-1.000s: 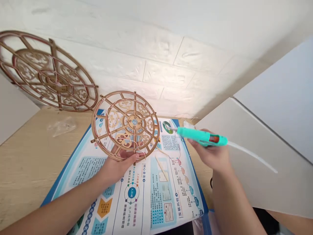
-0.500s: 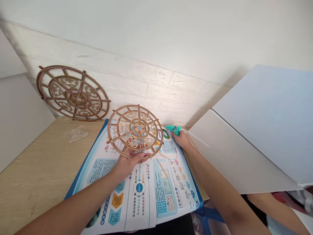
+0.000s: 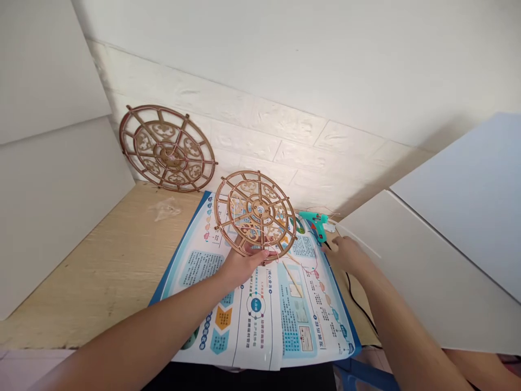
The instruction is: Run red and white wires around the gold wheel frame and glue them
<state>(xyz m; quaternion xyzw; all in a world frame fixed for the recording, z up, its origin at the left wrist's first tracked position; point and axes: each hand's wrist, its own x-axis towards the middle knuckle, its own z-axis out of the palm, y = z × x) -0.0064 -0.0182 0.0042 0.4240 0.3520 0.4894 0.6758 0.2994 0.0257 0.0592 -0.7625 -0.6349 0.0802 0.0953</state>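
Observation:
My left hand (image 3: 240,266) grips the lower rim of a round wooden openwork wheel (image 3: 255,213) and holds it tilted above a printed poster (image 3: 260,304). Thin wire loops run around the wheel. A teal glue gun (image 3: 316,224) lies on the poster's far right corner, with its black cord (image 3: 358,304) trailing toward me. My right hand (image 3: 345,253) rests just in front of the glue gun, off it, fingers loosely curled and holding nothing. A thin wooden stick (image 3: 292,271) lies on the poster between my hands.
A larger wooden wheel (image 3: 166,148) leans against the white brick wall at the back. A crumpled clear plastic bag (image 3: 166,208) lies on the wooden tabletop (image 3: 101,271). White boards (image 3: 427,271) stand at the right and at the left (image 3: 49,179).
My right hand set the glue gun down at the poster's far corner and drew back from it. The left hand kept hold of the wheel. The camera view shifted left.

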